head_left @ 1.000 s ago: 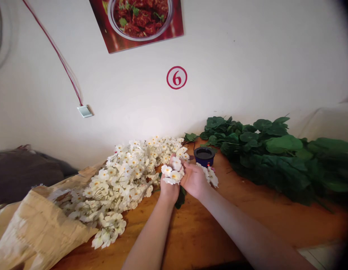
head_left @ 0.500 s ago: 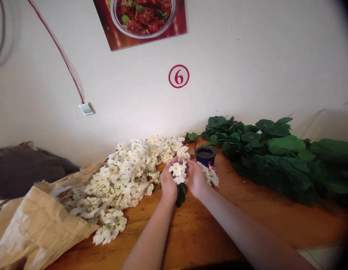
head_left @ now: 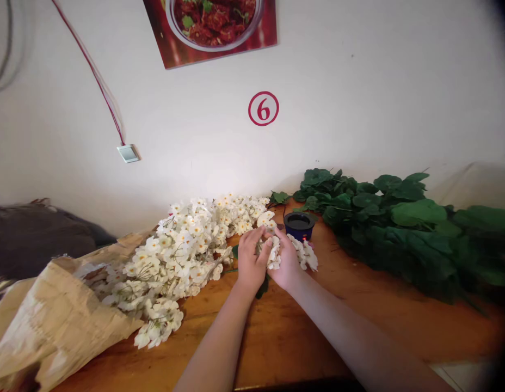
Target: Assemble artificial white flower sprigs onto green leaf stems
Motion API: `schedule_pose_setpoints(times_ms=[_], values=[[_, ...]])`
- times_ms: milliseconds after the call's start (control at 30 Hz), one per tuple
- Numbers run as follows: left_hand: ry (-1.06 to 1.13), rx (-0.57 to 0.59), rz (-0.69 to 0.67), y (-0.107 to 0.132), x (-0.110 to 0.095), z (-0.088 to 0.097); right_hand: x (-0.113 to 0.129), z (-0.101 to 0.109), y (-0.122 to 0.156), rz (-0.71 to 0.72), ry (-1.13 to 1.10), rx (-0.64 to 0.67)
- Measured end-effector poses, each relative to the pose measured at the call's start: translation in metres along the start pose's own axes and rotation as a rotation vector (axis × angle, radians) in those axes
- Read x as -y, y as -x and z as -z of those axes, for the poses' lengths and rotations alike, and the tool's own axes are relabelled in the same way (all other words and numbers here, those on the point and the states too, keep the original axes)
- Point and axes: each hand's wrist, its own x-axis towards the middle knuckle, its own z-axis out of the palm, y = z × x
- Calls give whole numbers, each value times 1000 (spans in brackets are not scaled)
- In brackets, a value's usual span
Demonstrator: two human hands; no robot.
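My left hand (head_left: 252,260) and my right hand (head_left: 289,262) are cupped together above the table, closed around a small cluster of white flowers (head_left: 273,257). The left thumb lies across the blossoms, and both sets of fingertips are partly hidden behind them. Below the hands a dark green leaf (head_left: 262,287) shows. Just behind my right hand stands a small dark blue pot with a black rim (head_left: 299,222) and a red light on its front. Another white flower cluster (head_left: 306,255) lies beside that pot, close to the right wrist.
A big heap of white flowers (head_left: 187,245) spills out of brown paper (head_left: 68,321) on the left. Piled green leaves (head_left: 399,234) cover the right side of the wooden table (head_left: 301,337). Behind is a wall (head_left: 338,109) with a switch (head_left: 129,153).
My left hand has turned and closed further over the blossoms, its thumb now in front of them. The flower cluster has rotated so its open face no longer points at me.
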Motion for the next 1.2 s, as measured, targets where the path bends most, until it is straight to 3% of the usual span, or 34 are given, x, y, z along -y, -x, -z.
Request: schedule_pose_setpoints(times_ms=[400,733,867,1000,1133,1200], values=[[-279,174,-51,2,-5,5,3,1,5,-20,-63,27],[-312,133,-1,6,-6,-1,-1,-5,2,36,211,-52],[-329,46,-8,8,-4,-2,-9,-6,4,97,236,-235],[-263,3,-5,7,-1,-3,-24,0,5,288,337,-411],[-71,64,-28,7,0,-8,-29,7,4,397,460,-398],[50,89,35,8,-1,-12,-27,7,4,420,502,-383]])
